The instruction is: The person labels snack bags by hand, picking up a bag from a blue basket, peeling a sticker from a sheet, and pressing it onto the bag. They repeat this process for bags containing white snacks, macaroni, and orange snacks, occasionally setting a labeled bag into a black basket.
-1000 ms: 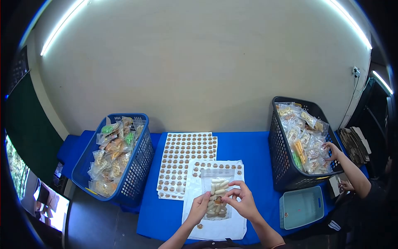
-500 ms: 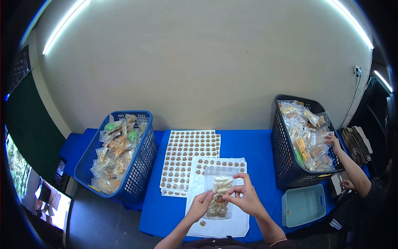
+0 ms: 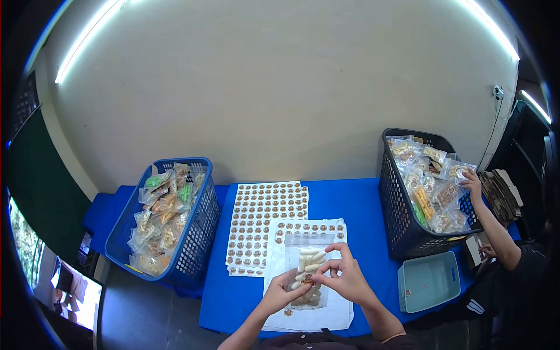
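Note:
A clear zip bag [image 3: 293,248] of pale, finger-shaped snack pieces lies upright in my view on the white sticker sheets. A round brown sticker [image 3: 308,280] sits at the middle of the bag's front. My left hand [image 3: 281,293] is closed at the bag's left side, its thumb touching the sticker's lower left edge. From the right, my right hand [image 3: 345,280] pinches the sticker's right edge between thumb and forefinger, its other fingers curled. Whether the sticker is fully stuck down cannot be seen.
Sheets of round stickers [image 3: 256,221] lie on the blue table [image 3: 344,201]. A blue basket [image 3: 201,233] of filled bags stands left, a dark basket [image 3: 402,227] of more bags right. Near it are a grey-green tray [image 3: 429,283] and another person's hand [image 3: 472,184] touching a bag.
My left thumb has moved right and down onto the sticker's edge. My right hand stays in its pinch there. The other person's hand has shifted slightly up at the dark basket.

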`<state>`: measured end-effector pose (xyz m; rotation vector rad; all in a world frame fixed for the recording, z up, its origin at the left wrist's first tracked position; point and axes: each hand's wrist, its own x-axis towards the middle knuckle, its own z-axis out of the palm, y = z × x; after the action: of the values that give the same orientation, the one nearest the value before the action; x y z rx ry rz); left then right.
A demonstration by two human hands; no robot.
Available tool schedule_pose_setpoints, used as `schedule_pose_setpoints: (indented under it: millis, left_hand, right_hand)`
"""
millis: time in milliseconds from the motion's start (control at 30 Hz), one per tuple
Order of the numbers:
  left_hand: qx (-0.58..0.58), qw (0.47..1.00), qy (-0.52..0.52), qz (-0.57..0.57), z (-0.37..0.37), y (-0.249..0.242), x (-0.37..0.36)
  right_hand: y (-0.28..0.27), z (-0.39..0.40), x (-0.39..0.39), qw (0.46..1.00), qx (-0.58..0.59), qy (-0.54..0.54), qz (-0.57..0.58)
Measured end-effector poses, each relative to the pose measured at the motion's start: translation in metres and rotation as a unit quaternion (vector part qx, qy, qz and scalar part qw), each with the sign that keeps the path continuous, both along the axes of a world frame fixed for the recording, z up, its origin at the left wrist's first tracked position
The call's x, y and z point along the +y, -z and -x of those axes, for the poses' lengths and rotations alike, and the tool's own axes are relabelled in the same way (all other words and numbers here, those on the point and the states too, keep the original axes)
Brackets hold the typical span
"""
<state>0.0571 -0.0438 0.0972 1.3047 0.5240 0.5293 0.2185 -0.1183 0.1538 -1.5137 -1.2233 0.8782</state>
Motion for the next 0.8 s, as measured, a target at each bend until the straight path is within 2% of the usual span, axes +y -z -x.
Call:
schedule_pose_setpoints:
  millis: [233, 400, 500, 600, 700, 800]
  left_hand:
    - [0.003, 1.000, -0.006, -0.005, 0.002, 0.006, 0.000]
    - [0.004, 1.000, -0.014, -0.013, 0.002, 0.008, 0.001]
    - [-0.004, 1.000, -0.025, 0.009, 0.001, 0.006, 0.000]
    - [0.002, 1.000, -0.030, 0.002, 0.000, 0.004, 0.000]
    - [0.006, 0.999, -0.041, -0.028, -0.002, 0.003, -0.003]
    - [0.009, 0.999, -0.032, -0.026, -0.002, 0.003, -0.010]
  right_hand:
    - [0.009, 0.005, -0.001, 0.995, -0.087, 0.033, -0.037]
    - [0.015, 0.010, -0.001, 0.992, -0.087, 0.063, -0.068]
    - [0.026, 0.008, 0.001, 0.984, -0.068, 0.120, -0.114]
    - [0.031, 0.006, 0.002, 0.976, -0.065, 0.125, -0.167]
    - [0.031, 0.020, -0.001, 0.970, -0.092, 0.167, -0.147]
    - [0.040, 0.020, 0.001, 0.971, -0.044, 0.160, -0.170]
